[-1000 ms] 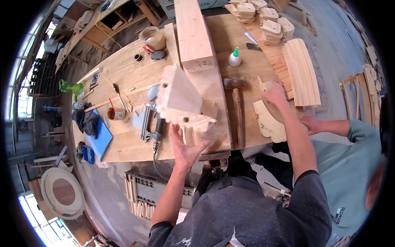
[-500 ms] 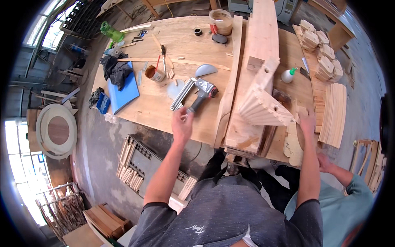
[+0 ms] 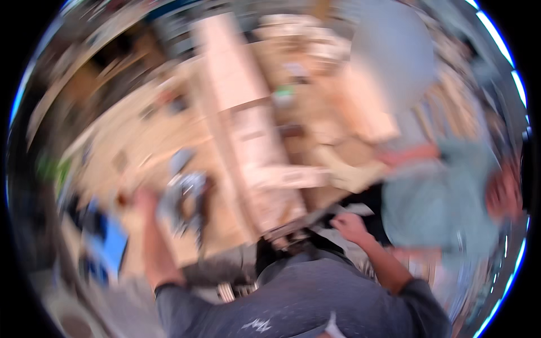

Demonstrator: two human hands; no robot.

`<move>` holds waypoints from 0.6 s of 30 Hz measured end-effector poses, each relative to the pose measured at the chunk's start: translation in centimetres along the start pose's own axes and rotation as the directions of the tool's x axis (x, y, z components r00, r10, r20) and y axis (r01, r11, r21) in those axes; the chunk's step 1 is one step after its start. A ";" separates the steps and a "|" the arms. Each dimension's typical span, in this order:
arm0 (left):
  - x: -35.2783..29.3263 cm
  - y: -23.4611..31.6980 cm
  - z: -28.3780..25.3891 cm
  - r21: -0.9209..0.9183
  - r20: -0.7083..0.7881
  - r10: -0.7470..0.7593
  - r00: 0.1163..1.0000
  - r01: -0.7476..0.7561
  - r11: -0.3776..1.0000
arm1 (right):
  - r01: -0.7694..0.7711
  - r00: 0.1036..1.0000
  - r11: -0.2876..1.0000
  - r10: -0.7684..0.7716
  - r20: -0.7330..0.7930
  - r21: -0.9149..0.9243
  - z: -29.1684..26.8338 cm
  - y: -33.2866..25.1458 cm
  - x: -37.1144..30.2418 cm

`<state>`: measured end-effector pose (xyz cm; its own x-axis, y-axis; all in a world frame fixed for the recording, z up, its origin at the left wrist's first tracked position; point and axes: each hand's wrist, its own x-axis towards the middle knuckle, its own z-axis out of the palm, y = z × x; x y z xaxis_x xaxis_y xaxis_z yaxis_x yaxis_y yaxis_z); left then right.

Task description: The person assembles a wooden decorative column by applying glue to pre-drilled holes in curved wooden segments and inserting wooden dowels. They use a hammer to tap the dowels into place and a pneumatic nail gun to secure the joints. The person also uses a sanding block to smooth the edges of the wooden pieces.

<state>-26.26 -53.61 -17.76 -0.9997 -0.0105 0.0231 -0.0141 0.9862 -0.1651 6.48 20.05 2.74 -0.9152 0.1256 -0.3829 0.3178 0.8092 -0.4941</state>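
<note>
The whole picture is smeared by motion. My left hand is over the left part of the workbench, beside a small brown pot. Its fingers are too blurred to read, and I cannot tell whether it holds anything. Just right of it lies a silver and black nail gun. In front of the bench's near edge, close to my body, my right hand has its fingers curled in, with nothing visible in them. A pale wooden piece rests across the near end of a thick wooden beam.
A co-worker in a green shirt stands close on my right, one arm reaching over the bench. Stacked curved wooden slats and a green-capped bottle are beyond. A blue folder lies at the left.
My view has swung to the right. My right hand has left the wooden pieces and drawn back toward my body. My left hand has moved off the nail gun to its left.
</note>
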 end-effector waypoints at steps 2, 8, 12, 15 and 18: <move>2.3 -0.6 -0.5 0.257 0.220 0.064 0.973 -0.121 0.959 | 0.030 0.999 0.999 -0.030 -0.043 0.017 1.4 -0.1 -1.1; 1.0 2.2 -3.5 0.266 0.267 0.062 0.962 -0.136 0.954 | -0.100 0.993 0.994 0.103 -0.060 0.051 2.3 1.1 -4.1; 7.5 -2.0 -1.9 0.457 0.301 0.175 0.938 -0.302 0.837 | -0.052 0.982 0.992 0.072 -0.173 0.117 4.7 0.0 -2.3; 5.7 2.0 -0.8 0.435 0.323 0.202 0.925 -0.334 0.836 | -0.113 0.970 0.986 0.136 -0.204 0.120 4.5 0.2 -4.8; 4.9 2.0 -2.2 0.425 0.299 0.156 0.942 -0.278 0.861 | -0.108 0.970 0.985 0.135 -0.201 0.138 4.6 0.8 -4.6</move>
<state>-31.18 -51.28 -15.79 -0.9497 0.0944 -0.2987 0.2563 0.7820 -0.5681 12.11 17.50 0.48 -0.8951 0.3459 -0.2815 0.4459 0.7038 -0.5530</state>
